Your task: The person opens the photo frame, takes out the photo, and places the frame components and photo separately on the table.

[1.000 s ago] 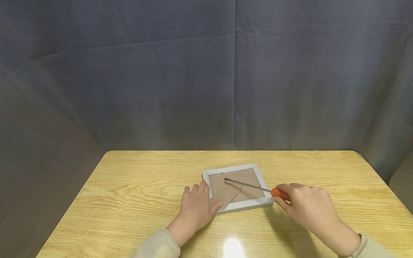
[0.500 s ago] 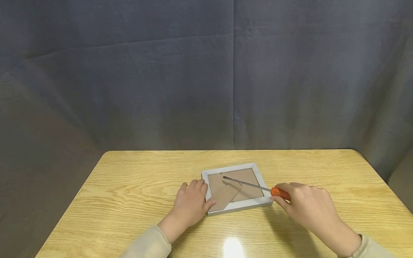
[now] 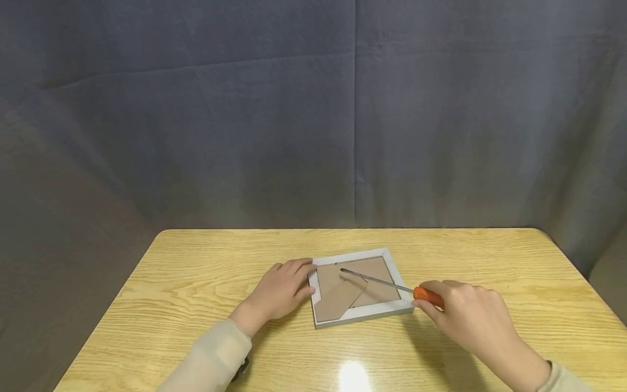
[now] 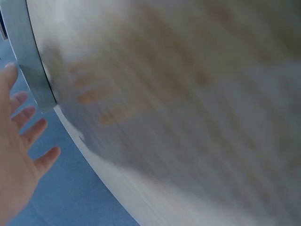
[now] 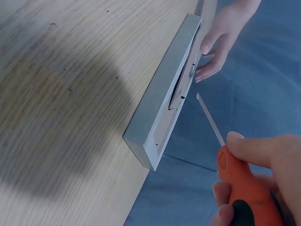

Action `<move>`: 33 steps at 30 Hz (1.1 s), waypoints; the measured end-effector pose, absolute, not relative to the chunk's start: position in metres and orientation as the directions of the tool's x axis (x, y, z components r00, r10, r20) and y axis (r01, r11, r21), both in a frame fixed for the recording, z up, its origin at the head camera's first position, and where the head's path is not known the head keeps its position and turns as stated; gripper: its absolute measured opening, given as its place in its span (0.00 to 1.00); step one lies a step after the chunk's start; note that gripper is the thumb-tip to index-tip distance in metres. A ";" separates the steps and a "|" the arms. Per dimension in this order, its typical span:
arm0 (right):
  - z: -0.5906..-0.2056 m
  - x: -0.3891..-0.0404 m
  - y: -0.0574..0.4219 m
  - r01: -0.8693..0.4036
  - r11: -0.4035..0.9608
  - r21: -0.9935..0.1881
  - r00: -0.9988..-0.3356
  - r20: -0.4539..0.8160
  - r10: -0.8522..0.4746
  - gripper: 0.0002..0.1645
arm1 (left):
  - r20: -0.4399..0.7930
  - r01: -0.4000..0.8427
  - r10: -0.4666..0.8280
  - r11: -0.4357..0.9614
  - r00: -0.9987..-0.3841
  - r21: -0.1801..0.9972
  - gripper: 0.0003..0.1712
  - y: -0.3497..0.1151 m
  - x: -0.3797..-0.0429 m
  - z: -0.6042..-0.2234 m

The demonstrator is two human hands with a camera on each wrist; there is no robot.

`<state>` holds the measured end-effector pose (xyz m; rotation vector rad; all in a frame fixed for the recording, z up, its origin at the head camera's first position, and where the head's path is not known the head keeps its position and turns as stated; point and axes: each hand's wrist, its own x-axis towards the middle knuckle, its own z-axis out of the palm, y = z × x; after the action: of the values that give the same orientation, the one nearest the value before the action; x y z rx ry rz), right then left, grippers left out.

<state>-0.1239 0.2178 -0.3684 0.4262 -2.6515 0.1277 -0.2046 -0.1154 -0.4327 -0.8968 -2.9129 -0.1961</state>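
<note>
A picture frame (image 3: 374, 311) with a pale grey-white border lies face down on the table, its brown backing board (image 3: 333, 272) upward. A stand flap (image 3: 335, 302) spans the board's lower left and overlaps the border. My left hand (image 3: 276, 288) is at the frame's left edge, fingertips at the upper left corner; in the left wrist view its fingers are spread and loosely bent. In my right hand (image 3: 472, 313) I grip a screwdriver (image 3: 428, 296) by its orange handle. Its metal shaft points left over the backing, and in the right wrist view the tip stands apart from the frame.
The wood-grain table (image 3: 206, 267) extends around the frame, with a bright light reflection near its front. A dark grey-blue curtain (image 3: 245, 136) hangs behind it and at the sides. Something small and dark (image 3: 241, 370) shows under the left sleeve.
My left hand has slid left and away from the flap, up toward the frame's upper left corner, uncovering the lower left corner. The right hand and screwdriver have stayed nearly still.
</note>
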 end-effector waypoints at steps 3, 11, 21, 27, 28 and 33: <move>-0.368 -0.124 0.218 -0.312 0.950 -0.025 -0.858 0.437 -0.270 0.16 | 0.084 0.569 0.562 0.815 -0.823 0.113 0.31 -0.116 -0.209 -0.430; -0.370 -0.124 0.217 -0.326 0.945 -0.021 -0.849 0.447 -0.282 0.16 | 0.001 0.572 0.575 0.814 -0.818 0.103 0.33 -0.115 -0.212 -0.428; -0.370 -0.124 0.218 -0.314 0.949 -0.031 -0.863 0.426 -0.272 0.16 | -0.061 0.541 0.552 0.830 -0.832 0.139 0.35 -0.113 -0.209 -0.424; -0.371 -0.124 0.218 -0.303 0.952 -0.036 -0.869 0.420 -0.261 0.16 | -0.081 0.530 0.544 0.835 -0.835 0.147 0.39 -0.113 -0.208 -0.421; -0.371 -0.123 0.218 -0.302 0.952 -0.039 -0.870 0.420 -0.259 0.16 | -0.085 0.526 0.541 0.837 -0.837 0.147 0.40 -0.113 -0.207 -0.421; -0.374 -0.123 0.219 -0.299 0.953 -0.051 -0.870 0.425 -0.250 0.15 | -0.086 0.519 0.531 0.845 -0.843 0.132 0.45 -0.112 -0.203 -0.420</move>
<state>-0.1228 0.2191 -0.3739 0.3957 -2.6810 0.1608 -0.2029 -0.1120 -0.4202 -0.8946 -3.1311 -0.1685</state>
